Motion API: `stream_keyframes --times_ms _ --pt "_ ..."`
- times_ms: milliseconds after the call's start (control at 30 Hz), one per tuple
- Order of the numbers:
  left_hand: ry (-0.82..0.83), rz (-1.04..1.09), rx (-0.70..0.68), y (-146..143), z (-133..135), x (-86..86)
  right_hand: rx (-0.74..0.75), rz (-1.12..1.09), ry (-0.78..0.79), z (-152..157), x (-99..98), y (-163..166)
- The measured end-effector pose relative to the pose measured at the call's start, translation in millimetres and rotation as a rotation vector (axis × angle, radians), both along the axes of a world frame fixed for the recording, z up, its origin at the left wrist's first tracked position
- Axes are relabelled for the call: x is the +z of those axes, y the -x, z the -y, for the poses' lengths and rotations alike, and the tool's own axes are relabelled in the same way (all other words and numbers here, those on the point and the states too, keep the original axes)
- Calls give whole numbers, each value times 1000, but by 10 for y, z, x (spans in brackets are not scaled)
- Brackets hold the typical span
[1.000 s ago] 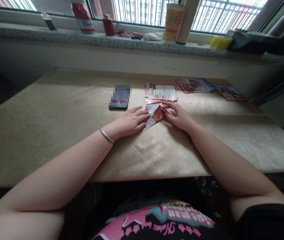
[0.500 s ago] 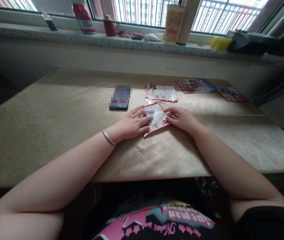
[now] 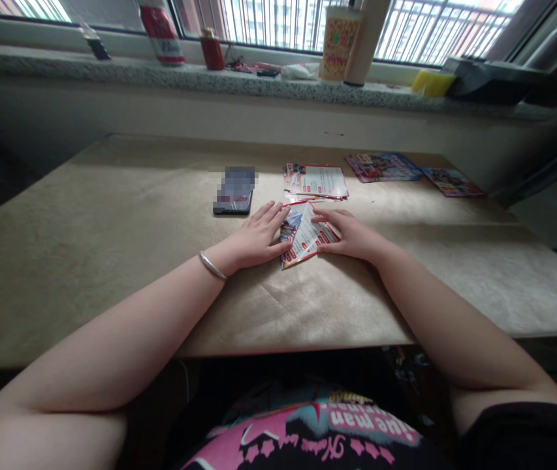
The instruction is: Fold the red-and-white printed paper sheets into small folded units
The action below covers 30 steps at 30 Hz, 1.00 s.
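A printed red-and-white leaflet (image 3: 304,238), folded into a pointed shape, lies on the brown-paper-covered table (image 3: 111,228). My left hand (image 3: 253,238) rests flat on its left edge with fingers stretched out; a silver bangle (image 3: 211,266) circles that wrist. My right hand (image 3: 351,235) lies flat on the leaflet's right side, fingers extended and pressing the fold down. Both hands touch the leaflet.
A dark phone (image 3: 234,190) lies just beyond my left hand. A stack of leaflets (image 3: 318,181) sits behind the folded one, with more leaflets (image 3: 382,166) and another (image 3: 452,182) at the back right. The windowsill (image 3: 239,77) holds a can, cups and small items.
The leaflet's flap was folded over from its colourful side to the white printed side and now lies flat. My right hand went from pinching the flap to pressing flat on it.
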State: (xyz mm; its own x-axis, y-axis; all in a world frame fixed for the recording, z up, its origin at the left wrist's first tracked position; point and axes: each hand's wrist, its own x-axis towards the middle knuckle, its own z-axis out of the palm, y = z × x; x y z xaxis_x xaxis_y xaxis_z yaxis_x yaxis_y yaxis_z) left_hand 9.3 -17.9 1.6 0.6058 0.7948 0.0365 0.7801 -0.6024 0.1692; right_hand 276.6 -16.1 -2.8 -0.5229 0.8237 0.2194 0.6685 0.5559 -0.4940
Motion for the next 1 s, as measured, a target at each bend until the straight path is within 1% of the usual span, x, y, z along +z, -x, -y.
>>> stream_keyframes --times_ms 100,200,367,467,567,633,733,867,1000 --pt "-80 0 -35 -37 -6 5 21 -19 16 -14 -35 33" --pt "-117 9 -15 -73 -33 -4 43 -26 26 -31 -64 62" --pt "-66 64 37 -60 -109 -51 53 -48 45 -39 -69 73" --pt "-77 112 -3 -52 -138 -52 51 -66 73 -41 -53 66" --pt "-24 91 -21 -76 -149 -27 58 -87 106 -48 -34 55" --pt "11 86 19 -96 -151 -14 77 -100 131 -53 -21 45" --pt "15 104 67 -110 -155 -14 71 -109 149 -57 -4 30" --pt "-15 127 96 -98 -181 -36 73 -91 114 -54 18 22" --pt "-110 292 125 -55 -200 -36 76 -7 42 -49 36 25"
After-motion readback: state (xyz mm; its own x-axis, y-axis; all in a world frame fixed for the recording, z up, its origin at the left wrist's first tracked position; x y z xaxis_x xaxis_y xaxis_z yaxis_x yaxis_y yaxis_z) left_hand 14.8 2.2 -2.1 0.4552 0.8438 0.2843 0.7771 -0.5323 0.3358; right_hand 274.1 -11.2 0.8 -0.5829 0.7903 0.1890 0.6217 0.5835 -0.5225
